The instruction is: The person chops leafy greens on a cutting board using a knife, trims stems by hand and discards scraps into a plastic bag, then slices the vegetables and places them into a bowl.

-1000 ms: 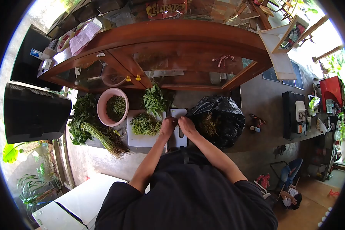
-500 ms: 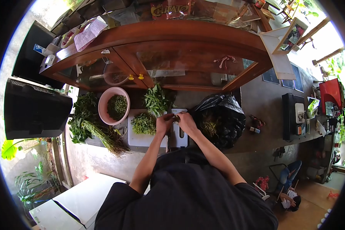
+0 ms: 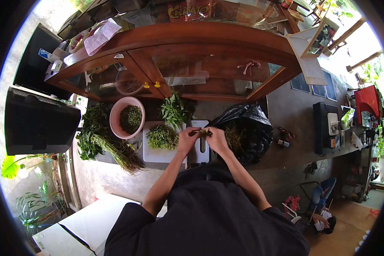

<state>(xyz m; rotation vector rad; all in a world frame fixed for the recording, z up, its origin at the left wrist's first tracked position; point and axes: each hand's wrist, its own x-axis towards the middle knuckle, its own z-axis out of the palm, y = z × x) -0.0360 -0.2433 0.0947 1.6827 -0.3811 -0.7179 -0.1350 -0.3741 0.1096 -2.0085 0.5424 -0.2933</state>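
Observation:
My left hand (image 3: pixel 188 140) is closed in a pinch over the white cutting board (image 3: pixel 150 155); what lies in its fingers is too small to name. Close beside it, my right hand (image 3: pixel 216 140) is closed on a small tuft of greenish-brown stems (image 3: pixel 205 133). Chopped greens (image 3: pixel 162 137) are heaped on the board left of my hands. Uncut leafy greens (image 3: pixel 173 110) lie at the board's far edge. To the right of my right hand, an open black plastic bag (image 3: pixel 260 134) holds stringy plant trimmings (image 3: pixel 234 138).
A pink bowl (image 3: pixel 112 117) with chopped greens stands left of the board. Bundled leafy greens with roots (image 3: pixel 111 149) lie at the counter's left end. A wooden glass-doored cabinet (image 3: pixel 226 37) rises behind. A person (image 3: pixel 324 207) sits at lower right.
Both hands have shifted slightly to the right, and their fingertips have drawn a little apart. The tuft of stems now shows at my right fingertips.

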